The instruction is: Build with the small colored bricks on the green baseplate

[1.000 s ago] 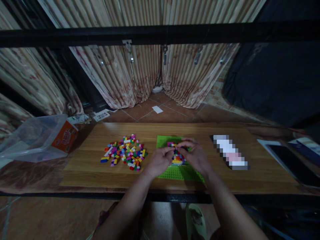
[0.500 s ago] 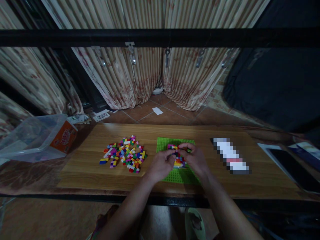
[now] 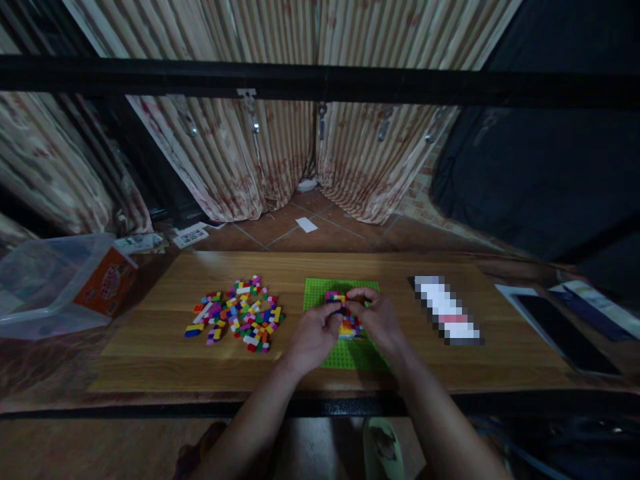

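A green studded baseplate (image 3: 313, 290) lies on the wooden board. On its middle stands a small build of colourful toy bricks (image 3: 351, 328), partly covered by my fingers. My left hand (image 3: 316, 333) is closed at the build's left side, its thumb and index finger on the bricks. From the right, my right hand (image 3: 376, 317) reaches in with bent fingers, pinching the bricks at the upper part of the build. Both sets of fingertips meet close together there, and which single bricks they touch is hidden.
Loose toy bricks (image 3: 253, 313) are spread left of the baseplate. A clear plastic box (image 3: 45, 293) with an orange label stands at the far left. A blurred-out flat object (image 3: 445, 310) lies right of the plate, and a dark tablet-like slab (image 3: 565, 333) farther right.
The whole view has shifted, so the board and hands sit slightly farther left. Both hands stay at the brick build with nearly the same grip.
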`<state>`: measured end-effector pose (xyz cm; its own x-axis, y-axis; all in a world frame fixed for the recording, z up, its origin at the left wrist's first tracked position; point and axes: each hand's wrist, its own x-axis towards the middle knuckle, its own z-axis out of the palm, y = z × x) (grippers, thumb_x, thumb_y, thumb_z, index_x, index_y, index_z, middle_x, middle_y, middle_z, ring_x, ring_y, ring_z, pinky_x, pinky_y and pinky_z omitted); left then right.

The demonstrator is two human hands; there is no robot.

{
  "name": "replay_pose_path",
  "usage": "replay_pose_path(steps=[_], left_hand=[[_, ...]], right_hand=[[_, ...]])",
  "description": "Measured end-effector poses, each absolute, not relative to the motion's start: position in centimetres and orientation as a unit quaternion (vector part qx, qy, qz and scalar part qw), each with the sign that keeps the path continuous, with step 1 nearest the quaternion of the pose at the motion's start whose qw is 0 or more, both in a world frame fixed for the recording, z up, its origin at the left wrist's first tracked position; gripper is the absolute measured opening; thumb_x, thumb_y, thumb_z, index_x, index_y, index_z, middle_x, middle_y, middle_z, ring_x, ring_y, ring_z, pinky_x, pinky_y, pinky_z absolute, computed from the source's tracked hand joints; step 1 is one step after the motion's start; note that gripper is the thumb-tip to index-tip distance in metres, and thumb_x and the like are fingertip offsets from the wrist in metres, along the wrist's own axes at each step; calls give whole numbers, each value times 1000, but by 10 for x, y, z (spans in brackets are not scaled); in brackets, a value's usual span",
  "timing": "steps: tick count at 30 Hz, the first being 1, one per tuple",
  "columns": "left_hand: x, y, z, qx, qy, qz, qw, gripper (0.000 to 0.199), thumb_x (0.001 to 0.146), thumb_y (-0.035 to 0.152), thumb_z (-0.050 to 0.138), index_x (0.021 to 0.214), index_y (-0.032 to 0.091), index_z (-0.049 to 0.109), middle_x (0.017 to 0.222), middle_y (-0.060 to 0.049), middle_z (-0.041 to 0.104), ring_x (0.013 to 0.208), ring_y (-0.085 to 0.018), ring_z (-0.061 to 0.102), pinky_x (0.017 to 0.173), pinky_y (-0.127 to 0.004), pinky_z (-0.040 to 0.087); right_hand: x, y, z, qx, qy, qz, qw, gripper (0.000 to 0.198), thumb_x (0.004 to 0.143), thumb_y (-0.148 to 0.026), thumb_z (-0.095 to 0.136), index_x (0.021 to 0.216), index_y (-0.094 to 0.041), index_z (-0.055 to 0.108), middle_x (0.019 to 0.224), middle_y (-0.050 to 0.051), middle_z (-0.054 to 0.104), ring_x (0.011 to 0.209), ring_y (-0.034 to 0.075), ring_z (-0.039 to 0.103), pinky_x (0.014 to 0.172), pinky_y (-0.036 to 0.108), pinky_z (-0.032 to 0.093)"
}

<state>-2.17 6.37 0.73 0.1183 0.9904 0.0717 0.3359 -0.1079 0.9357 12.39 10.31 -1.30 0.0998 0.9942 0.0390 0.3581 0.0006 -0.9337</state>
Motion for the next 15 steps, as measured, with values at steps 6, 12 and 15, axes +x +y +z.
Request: replay_pose_path(steps=[6, 12, 15], left_hand=[[-22, 65, 10, 630, 521, 373, 439, 30, 84, 22, 49, 102, 19, 73, 47, 4, 52, 55, -15, 54, 62, -25, 43], [-22, 64, 11, 638, 525, 373, 421, 29, 84, 21, 49, 100, 19, 73, 48, 3, 54, 58, -16, 56, 63, -25, 43], [-21, 64, 11, 640, 526, 377, 414, 28, 83, 21, 49, 97, 20, 74, 50, 3, 56, 61, -16, 58, 64, -25, 43]], right_hand=[[122, 104, -12, -599, -550, 367, 451, 22, 63, -31, 64, 82, -19, 67, 81, 4, 70, 76, 20, 64, 73, 33, 49], [122, 104, -12, -601, -550, 377, 441, 24, 64, -30, 62, 86, -20, 66, 87, 4, 70, 78, 20, 64, 75, 34, 49], [122, 104, -11, -599, -549, 377, 444, 24, 63, -30, 62, 85, -20, 66, 85, 4, 70, 77, 20, 64, 75, 34, 49]])
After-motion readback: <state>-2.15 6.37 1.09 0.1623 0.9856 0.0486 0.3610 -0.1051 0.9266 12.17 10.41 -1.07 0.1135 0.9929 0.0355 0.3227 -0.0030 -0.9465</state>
